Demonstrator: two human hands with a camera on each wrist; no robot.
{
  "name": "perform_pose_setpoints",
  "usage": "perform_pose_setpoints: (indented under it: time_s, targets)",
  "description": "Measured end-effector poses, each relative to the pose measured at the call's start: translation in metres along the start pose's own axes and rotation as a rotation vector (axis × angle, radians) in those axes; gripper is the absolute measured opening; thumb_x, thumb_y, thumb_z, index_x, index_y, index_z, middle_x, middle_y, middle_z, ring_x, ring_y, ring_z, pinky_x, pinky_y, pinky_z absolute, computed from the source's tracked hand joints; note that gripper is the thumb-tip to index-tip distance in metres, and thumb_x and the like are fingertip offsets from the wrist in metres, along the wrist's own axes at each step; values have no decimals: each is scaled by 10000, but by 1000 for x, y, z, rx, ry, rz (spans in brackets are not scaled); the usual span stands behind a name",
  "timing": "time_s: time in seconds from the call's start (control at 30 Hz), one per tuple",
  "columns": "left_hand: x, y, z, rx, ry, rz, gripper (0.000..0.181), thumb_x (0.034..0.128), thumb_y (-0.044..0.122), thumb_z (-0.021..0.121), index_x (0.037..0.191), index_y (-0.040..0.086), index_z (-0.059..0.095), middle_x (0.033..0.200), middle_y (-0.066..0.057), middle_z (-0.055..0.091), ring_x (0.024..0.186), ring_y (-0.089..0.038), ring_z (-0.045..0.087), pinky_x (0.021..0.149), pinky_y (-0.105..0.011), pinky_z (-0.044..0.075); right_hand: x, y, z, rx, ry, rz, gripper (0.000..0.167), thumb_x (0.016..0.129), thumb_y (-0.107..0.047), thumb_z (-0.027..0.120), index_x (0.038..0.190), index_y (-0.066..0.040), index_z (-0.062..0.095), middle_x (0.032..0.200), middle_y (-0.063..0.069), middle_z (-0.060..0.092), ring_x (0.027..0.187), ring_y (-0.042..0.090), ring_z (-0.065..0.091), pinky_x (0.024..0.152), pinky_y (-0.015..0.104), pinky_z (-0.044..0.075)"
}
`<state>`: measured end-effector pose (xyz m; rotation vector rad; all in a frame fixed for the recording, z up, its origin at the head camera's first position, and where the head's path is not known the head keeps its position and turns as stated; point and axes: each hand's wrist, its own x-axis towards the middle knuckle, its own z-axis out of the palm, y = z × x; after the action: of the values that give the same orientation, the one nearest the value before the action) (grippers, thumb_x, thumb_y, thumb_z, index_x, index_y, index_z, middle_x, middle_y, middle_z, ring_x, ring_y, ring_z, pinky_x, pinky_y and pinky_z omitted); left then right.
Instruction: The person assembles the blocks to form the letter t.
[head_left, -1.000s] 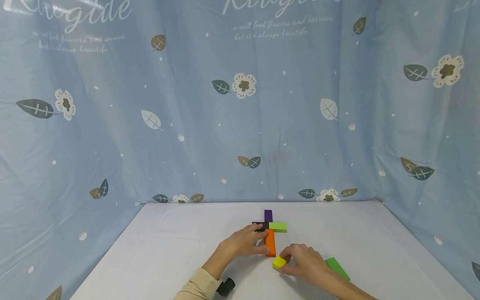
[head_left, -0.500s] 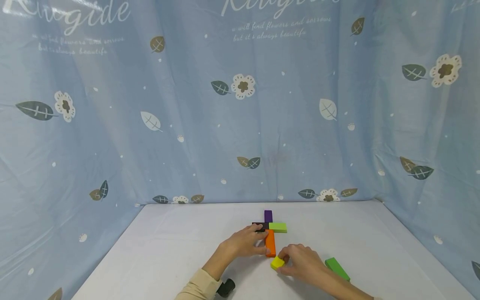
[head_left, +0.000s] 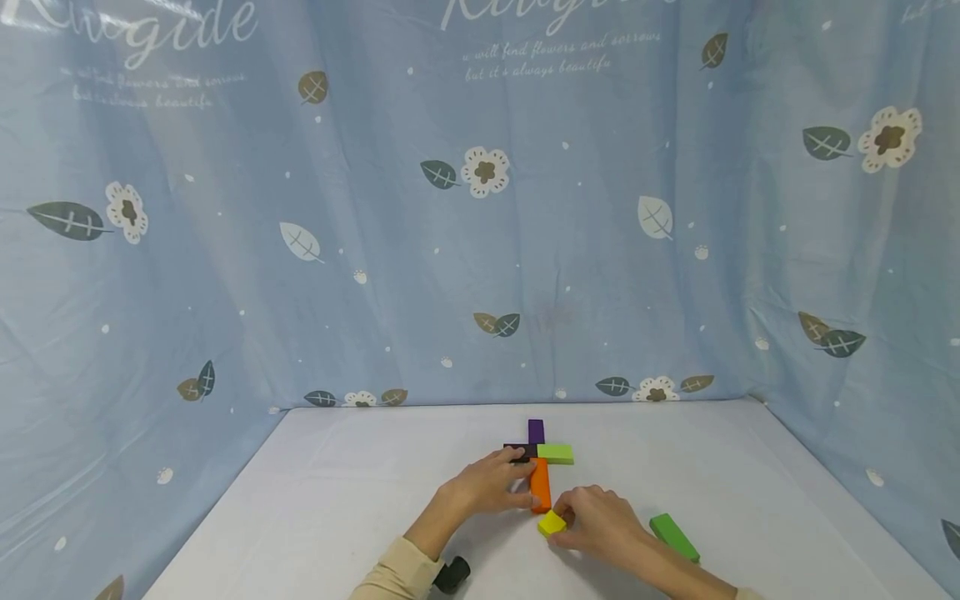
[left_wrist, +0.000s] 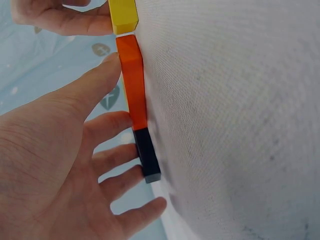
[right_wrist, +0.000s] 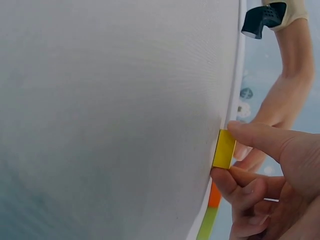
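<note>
Between thumb and fingers, my right hand [head_left: 603, 521] pinches a small yellow block [head_left: 552, 523] just off the near end of an orange block [head_left: 541, 487]. The left wrist view shows a thin gap between the yellow block [left_wrist: 124, 17] and the orange one [left_wrist: 132, 80]. My left hand [head_left: 491, 483] rests along the left side, its thumb touching the orange block and its extended fingers touching a black block [left_wrist: 147, 155]. Beyond them a purple block [head_left: 536, 432] and a lime block [head_left: 557, 454] adjoin the black and orange ones, making a cross shape.
A loose green block [head_left: 675, 537] lies on the white table [head_left: 337, 492], right of my right hand. The black wrist device [head_left: 452, 575] sits by my left cuff. A blue patterned curtain [head_left: 480, 250] encloses the table's back and sides.
My right hand has slid the yellow block slightly left, toward the near end of the orange block. The left hand and the other blocks stay in place.
</note>
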<state>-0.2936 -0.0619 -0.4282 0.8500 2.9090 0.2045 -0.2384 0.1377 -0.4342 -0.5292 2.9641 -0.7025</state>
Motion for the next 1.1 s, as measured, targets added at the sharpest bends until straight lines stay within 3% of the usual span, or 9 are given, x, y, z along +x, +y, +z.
perform_pose_setpoints:
  time_s: [0.27,0.8,1.1]
  targets:
    - [2,0,0,12,7,10,636,888,563,633,1437,266,515,1554,-12,414,1411,-238,423,1091,-478,444,-1,0,0,3,31,-22,344,708,-335,868,899,-70,760,697,-59,653,588,86,485,542,234,422]
    - [-1,-4,2,20,-1,3,643,883,570,634,1438,268,514,1548,-23,422,1398,-252,440,1079,-477,456,2,-4,2,20,-8,-9,340,711,-319,867,913,-65,769,675,-78,646,576,91,487,550,227,419]
    - [2,-3,3,20,9,17,649,883,589,620,1439,274,511,1552,-14,418,1407,-245,429,1089,-474,446,-1,-3,2,4,22,1,364,715,-344,861,921,-60,767,632,-81,590,548,97,461,513,217,367]
